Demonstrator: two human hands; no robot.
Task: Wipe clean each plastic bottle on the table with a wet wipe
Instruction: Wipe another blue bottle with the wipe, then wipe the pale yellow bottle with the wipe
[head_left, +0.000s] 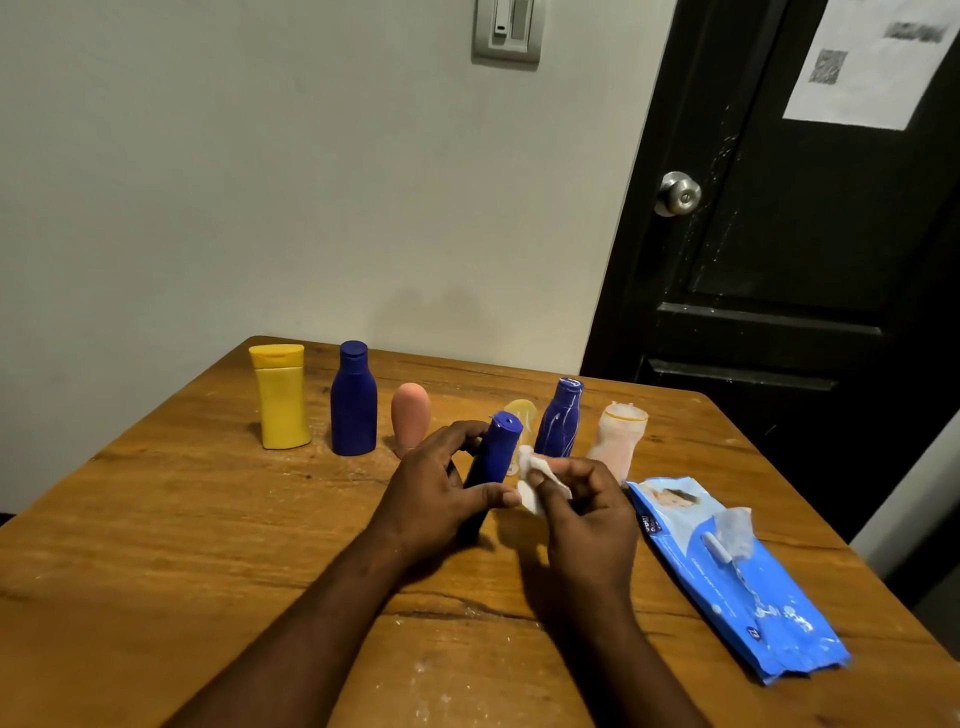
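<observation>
Judging by your left hand (441, 483) curled round the tilted small blue bottle (494, 454) mid-table (208, 545) and your right hand (589, 512) pinching the wet wipe (535, 475) beside it, you're mid-task, with the streaked blue bottle (558, 421) behind looking unwiped.

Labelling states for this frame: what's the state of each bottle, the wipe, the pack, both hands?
Yellow bottle: upright, cap shut.
Tall blue bottle: upright, capped.
Pink bottle: upright.
Small blue bottle: tilted, capped, gripped by left hand.
Small yellow bottle: mostly hidden.
Streaked blue bottle: upright, white smears.
Pale pink bottle: upright.
Wet wipe: bunched, pinched in right hand.
Wipes pack: lying flat, flap lifted.
</observation>
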